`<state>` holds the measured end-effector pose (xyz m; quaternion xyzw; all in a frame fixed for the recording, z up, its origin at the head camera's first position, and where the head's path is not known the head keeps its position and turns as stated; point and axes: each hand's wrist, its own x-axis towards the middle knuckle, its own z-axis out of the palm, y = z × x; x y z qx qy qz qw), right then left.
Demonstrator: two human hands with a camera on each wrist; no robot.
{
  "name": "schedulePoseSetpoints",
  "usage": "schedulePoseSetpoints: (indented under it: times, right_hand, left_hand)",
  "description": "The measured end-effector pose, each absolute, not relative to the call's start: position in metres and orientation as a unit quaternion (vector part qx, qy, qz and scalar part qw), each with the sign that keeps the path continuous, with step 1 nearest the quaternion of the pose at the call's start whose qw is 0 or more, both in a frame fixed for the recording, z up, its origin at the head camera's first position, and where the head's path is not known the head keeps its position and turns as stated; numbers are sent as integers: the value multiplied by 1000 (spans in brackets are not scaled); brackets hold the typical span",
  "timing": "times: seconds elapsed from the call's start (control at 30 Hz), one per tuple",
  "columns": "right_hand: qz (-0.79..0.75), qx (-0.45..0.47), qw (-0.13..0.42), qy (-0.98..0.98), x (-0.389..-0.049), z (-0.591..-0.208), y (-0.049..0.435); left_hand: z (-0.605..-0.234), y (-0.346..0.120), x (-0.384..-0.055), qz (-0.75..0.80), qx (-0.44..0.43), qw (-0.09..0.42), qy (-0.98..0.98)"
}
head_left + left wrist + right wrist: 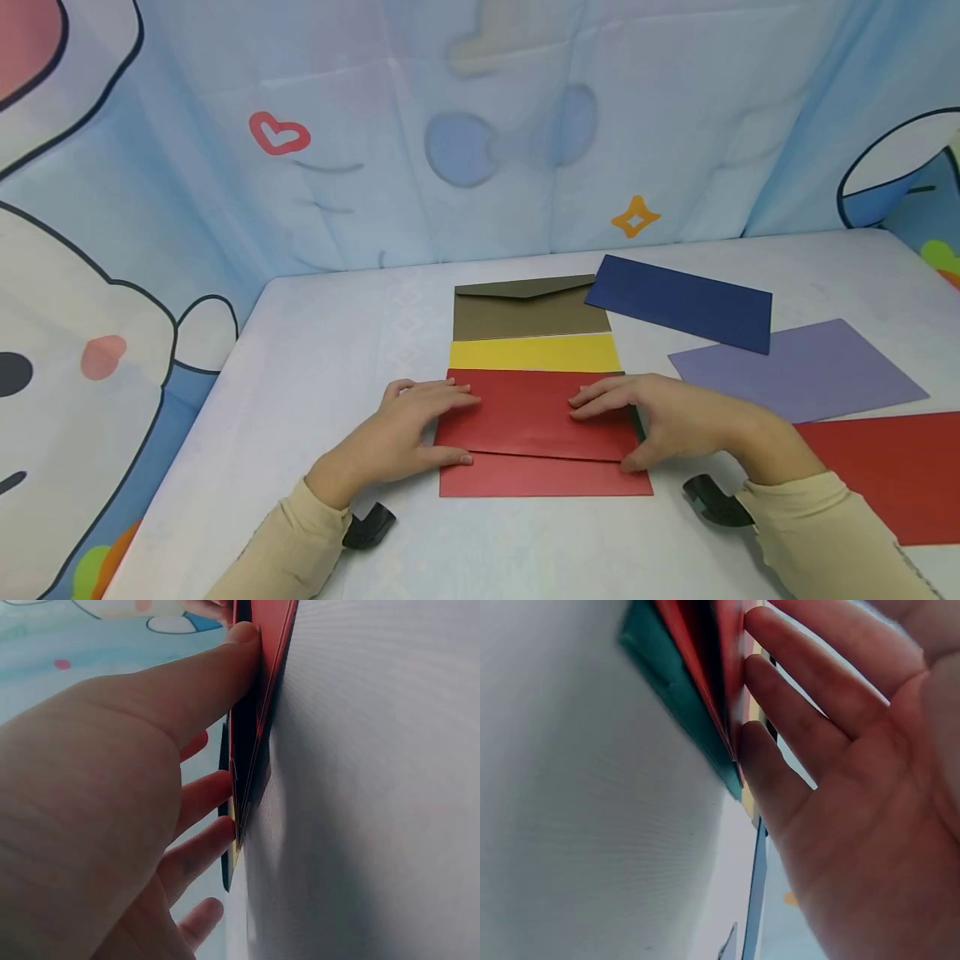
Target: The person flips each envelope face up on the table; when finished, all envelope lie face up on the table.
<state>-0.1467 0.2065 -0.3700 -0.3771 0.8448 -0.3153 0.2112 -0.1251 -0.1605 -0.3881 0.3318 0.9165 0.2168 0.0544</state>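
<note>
Beige sleeve [832, 533]; red envelope [525, 412], rectangular, layers gaping, lower strip [546, 481] paler.

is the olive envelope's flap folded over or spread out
Folded over: the flap points down across the olive envelope. Sealed or not, I cannot tell.

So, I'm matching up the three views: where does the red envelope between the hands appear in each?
Head: red envelope just right of and below centre, between left hand and right hand.
Left wrist: top, slightly right of centre, at the left thumb.
Right wrist: top centre, left of the right hand.
Shared landmark: white tabletop.
</note>
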Motion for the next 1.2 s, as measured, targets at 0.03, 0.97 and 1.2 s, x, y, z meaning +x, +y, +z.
schedulePoseSetpoints:
  times: [0.03, 0.97, 1.2]
  right_hand:
    - [-319, -378, 206, 845, -147, -370, 207]
    - [-461, -263, -97, 842, -148, -364, 191]
    - [-547, -253, -72, 795, -147, -360, 188]
  left_hand:
    - [-388, -161, -125, 217, 330, 53, 917]
    - [-386, -162, -127, 367, 255, -142, 883]
    - [-389, -161, -128, 412, 271, -179, 851]
